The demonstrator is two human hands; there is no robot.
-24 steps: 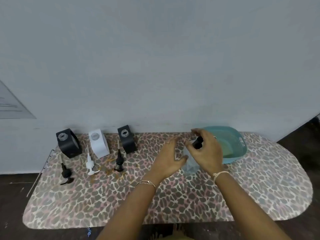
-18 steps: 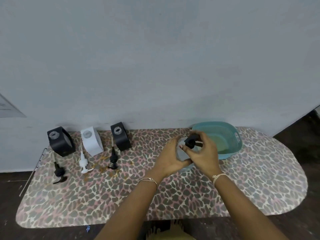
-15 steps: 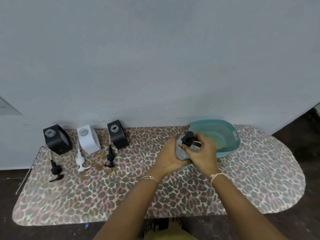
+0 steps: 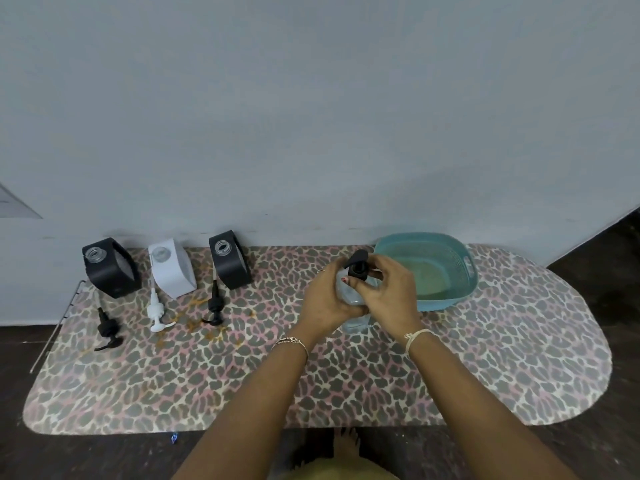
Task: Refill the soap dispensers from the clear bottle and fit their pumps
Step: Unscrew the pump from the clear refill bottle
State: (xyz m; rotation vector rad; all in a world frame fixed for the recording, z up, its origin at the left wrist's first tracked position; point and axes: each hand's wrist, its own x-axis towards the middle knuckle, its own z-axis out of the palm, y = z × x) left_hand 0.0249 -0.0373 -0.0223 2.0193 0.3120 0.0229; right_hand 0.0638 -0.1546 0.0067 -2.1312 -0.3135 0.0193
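Observation:
The clear bottle [image 4: 351, 296] stands near the table's middle, wrapped by my left hand [image 4: 323, 299]. My right hand [image 4: 389, 292] pinches the black pump [image 4: 358, 265] on the bottle's top. At the back left stand three open dispensers: a black one [image 4: 109, 268], a white one [image 4: 173, 268] and another black one [image 4: 230, 259]. In front of each lies its loose pump: black [image 4: 107, 332], white [image 4: 156, 310], black [image 4: 214, 303].
A teal basin [image 4: 446, 296] holding cloudy liquid sits just right of my hands, against the wall. Brownish spill marks [image 4: 197, 322] stain the leopard-print tabletop [image 4: 346, 382] near the pumps. A thin metal rod [image 4: 57, 327] lies along the left edge.
My right hand has stayed on the black pump while turning round it. My left hand has closed tighter round the bottle. The view has shifted slightly.

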